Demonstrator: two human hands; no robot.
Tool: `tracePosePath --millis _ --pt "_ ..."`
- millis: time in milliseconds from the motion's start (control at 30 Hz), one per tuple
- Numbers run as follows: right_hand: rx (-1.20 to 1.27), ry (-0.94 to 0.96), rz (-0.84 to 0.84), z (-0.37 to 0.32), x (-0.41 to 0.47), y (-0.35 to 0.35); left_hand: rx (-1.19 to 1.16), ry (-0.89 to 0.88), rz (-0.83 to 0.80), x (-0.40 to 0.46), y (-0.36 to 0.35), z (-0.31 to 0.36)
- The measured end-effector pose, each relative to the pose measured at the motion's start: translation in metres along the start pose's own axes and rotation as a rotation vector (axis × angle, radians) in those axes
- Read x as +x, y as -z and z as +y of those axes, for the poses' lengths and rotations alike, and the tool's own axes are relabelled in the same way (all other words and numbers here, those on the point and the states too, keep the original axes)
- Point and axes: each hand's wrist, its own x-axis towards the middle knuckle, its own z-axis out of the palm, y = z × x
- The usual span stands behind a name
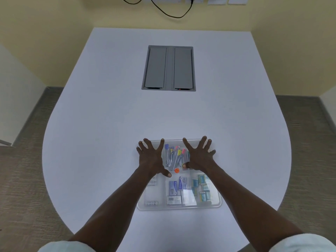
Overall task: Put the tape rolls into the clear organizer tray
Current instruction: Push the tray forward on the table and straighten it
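The left hand (151, 157) lies spread flat, fingers splayed, grasping nothing, over the far left part of the clear tray (179, 208), which sits on the white tabletop (109, 115) near its front edge. Between the hands, coloured pens (175, 155) fill a middle compartment, with small boxes (175, 190) nearer the front. The right hand (199, 157) is likewise splayed and empty over the far right corner. Packets (202, 188) lie below it. Tape rolls cannot be made out.
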Motion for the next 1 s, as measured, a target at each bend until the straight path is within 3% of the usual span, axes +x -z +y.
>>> tracePosePath --millis 333,467,533,700,800,867,1000 --pt "0.101 -0.005 0.014 0.000 -0.006 0.000 -0.118 0.027 0.024 -0.013 -0.010 0.001" --pt "0.126 0.050 0.040 0.002 -0.014 -0.005 -0.062 -0.091 0.130 -0.027 -0.017 -0.003" --pt "0.131 0.106 0.106 0.004 -0.017 -0.008 -0.054 -0.167 0.184 -0.031 -0.021 -0.006" --pt "0.078 0.155 0.460 0.007 -0.036 -0.016 -0.168 -0.203 0.378 -0.041 -0.031 -0.010" --pt "0.145 0.162 0.532 0.003 -0.032 -0.002 -0.240 -0.229 0.411 -0.037 -0.014 -0.006" --pt "0.098 0.153 0.753 0.005 -0.074 0.037 -0.161 -0.240 0.619 -0.077 0.029 0.001" --pt "0.116 0.146 0.753 0.000 -0.074 0.044 -0.158 -0.234 0.615 -0.074 0.038 -0.002"
